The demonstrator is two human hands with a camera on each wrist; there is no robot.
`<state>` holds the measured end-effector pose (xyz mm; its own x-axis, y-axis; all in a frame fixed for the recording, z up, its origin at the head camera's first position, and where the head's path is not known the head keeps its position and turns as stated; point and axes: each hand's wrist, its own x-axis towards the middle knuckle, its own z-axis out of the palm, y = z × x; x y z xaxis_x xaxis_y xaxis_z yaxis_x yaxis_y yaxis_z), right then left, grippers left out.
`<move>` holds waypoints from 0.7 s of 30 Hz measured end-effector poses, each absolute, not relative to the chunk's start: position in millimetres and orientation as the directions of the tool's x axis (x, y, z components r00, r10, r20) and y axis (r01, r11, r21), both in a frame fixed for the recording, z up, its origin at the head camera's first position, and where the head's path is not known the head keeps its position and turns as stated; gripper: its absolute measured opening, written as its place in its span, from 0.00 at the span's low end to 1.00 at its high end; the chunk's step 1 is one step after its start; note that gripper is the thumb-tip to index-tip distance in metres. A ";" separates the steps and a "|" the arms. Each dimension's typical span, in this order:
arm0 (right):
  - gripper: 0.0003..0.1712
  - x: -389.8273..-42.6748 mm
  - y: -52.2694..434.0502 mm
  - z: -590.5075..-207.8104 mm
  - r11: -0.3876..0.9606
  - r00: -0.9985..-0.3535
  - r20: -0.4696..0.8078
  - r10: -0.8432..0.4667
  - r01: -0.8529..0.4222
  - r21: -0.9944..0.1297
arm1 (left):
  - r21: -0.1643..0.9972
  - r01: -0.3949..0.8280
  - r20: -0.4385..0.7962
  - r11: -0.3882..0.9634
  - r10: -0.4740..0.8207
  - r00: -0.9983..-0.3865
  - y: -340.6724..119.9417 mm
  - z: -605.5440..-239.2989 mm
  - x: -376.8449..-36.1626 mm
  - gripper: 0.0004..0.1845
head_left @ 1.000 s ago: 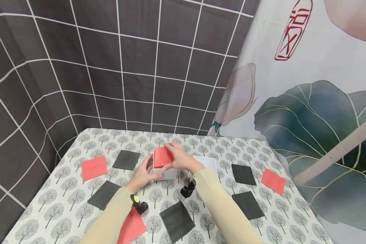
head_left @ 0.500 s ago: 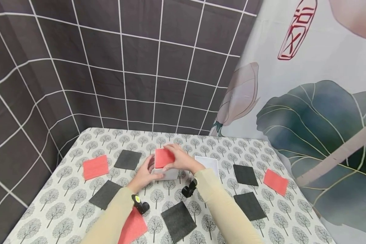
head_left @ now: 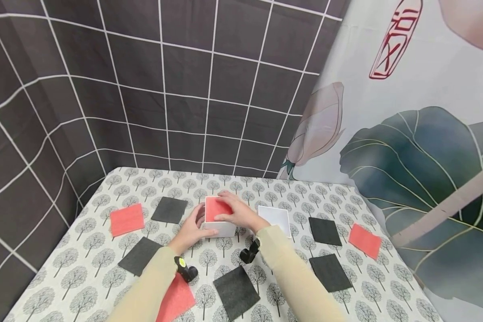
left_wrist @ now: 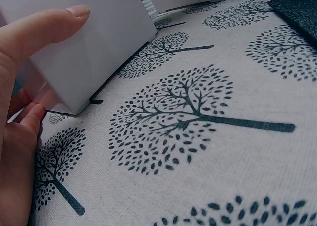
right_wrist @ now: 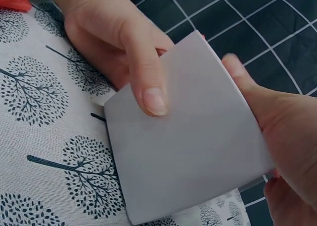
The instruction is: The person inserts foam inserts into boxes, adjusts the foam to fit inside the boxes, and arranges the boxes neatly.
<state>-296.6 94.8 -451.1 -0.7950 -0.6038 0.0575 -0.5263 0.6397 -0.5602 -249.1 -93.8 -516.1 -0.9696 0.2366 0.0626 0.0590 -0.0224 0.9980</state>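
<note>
Nearest on the worktop (head_left: 104, 273) lay a red square (head_left: 177, 298) under the left sleeve and a dark square (head_left: 236, 293) between the forearms, with more dark squares at near left (head_left: 140, 256) and near right (head_left: 330, 272). Farther in, at the middle of the worktop, stood the white box (head_left: 221, 229). The left hand (head_left: 191, 231) grasped its left side, thumb curled over the near face. The right hand (head_left: 238, 213) gripped the box from the right, fingers lying over the red square (head_left: 216, 208) on its top. Just right of the box lay a white lid (head_left: 275, 218), then a dark square (head_left: 324, 230) and a red one (head_left: 364, 240). To the far left lay a dark square (head_left: 169, 209) and a red square (head_left: 127, 219).
</note>
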 end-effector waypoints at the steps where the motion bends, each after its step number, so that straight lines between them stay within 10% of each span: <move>1: 0.40 -296.2 94.2 -450.9 0.646 -0.797 0.060 -0.600 -0.528 -0.552 | 0.998 0.055 0.060 -0.028 0.242 -0.969 -93.8 -514.0 -248.4 0.56; 21: 0.38 -293.3 80.8 -443.2 0.750 -0.823 0.041 -0.566 -0.535 -0.390 | 0.998 0.059 0.066 -0.035 0.261 -0.963 -94.0 -513.0 -247.6 0.55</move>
<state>-293.3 80.8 -443.2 -0.8232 -0.5663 0.0411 -0.5351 0.7495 -0.3897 -247.6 -94.0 -513.0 -0.9630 0.2612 0.0657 0.0587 -0.0347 0.9977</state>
